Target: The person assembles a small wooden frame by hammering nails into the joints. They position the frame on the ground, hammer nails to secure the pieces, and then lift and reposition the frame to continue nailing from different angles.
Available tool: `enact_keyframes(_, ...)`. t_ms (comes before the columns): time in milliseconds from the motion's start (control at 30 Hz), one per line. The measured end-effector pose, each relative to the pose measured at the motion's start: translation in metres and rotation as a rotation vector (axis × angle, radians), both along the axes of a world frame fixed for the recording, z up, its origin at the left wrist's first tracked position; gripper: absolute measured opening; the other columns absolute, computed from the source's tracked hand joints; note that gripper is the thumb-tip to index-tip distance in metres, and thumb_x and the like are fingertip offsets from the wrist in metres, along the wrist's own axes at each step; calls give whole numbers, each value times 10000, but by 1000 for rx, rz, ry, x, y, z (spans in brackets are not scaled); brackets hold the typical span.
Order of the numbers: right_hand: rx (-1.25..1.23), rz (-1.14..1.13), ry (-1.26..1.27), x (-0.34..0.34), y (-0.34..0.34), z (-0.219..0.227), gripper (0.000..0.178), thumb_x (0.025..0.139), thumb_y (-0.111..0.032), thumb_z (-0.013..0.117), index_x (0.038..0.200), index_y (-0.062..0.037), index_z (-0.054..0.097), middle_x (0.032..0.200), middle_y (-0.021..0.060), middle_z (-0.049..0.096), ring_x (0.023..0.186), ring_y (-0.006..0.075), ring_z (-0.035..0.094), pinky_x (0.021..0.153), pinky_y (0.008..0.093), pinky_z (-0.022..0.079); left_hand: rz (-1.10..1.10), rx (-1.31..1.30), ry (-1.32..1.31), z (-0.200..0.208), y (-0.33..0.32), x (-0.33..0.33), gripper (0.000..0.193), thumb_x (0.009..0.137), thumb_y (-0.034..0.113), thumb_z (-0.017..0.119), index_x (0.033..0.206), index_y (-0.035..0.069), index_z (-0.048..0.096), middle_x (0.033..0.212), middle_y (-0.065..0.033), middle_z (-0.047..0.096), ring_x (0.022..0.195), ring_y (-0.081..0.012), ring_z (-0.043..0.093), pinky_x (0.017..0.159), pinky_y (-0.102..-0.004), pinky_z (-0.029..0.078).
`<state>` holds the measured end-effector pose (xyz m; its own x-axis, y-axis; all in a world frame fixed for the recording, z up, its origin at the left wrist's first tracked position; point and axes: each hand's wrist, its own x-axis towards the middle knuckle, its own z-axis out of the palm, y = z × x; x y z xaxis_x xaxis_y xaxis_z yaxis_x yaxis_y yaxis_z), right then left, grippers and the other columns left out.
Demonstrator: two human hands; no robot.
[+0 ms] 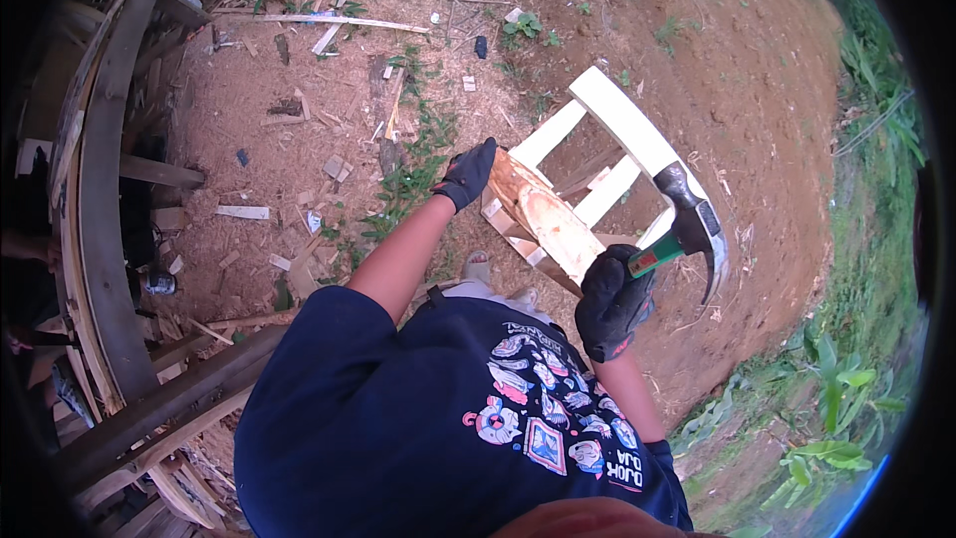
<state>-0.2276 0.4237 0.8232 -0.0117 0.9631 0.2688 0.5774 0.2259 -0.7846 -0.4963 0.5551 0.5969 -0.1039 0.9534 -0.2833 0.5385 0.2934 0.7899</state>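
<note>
A pale wooden frame [622,120] of parallel bars, like a small pallet or crate, stands in front of my body. Its near board [543,207] has rough, brownish grain. Dark-gloved, my left hand [468,174] is closed on the left end of that board. In a dark glove too, my right hand [612,304] wraps round the green grip of a claw hammer [687,214]. The hammer's metal head is over the right side of the frame, with its curved claw toward the lower right. Whether the head touches the wood I cannot tell.
At left is a stack of long timber beams [115,169], with part of another person [35,249] behind it. Wood offcuts [339,167] and sawdust litter the dirt ground. A thin strip of wood [339,20] lies farther off. Green plants [832,448] grow along the right edge.
</note>
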Motion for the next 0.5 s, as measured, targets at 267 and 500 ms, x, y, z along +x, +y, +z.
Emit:
enact_keyframes(267, -114, -103, -265, 19, -5, -34, 242, 1107, -260, 553, 1061, -36, 633, 725, 120, 631, 629, 324, 638, 590, 475, 471, -112, 219, 117, -54, -13, -14, 504, 1148, 344, 358, 1499, 16, 511, 1445, -238, 631, 1347, -398, 594, 1135, -443, 446)
enact_keyframes(500, 115, -138, -364, 57, -45, -66, 216, 1102, -232, 544, 1103, -31, 625, 725, 119, 634, 628, 319, 635, 587, 453, 467, -98, 128, 140, -31, -6, -6, 535, 1142, 375, 317, 1495, 23, 509, 1439, -264, 627, 1335, -426, 599, 1155, -467, 432)
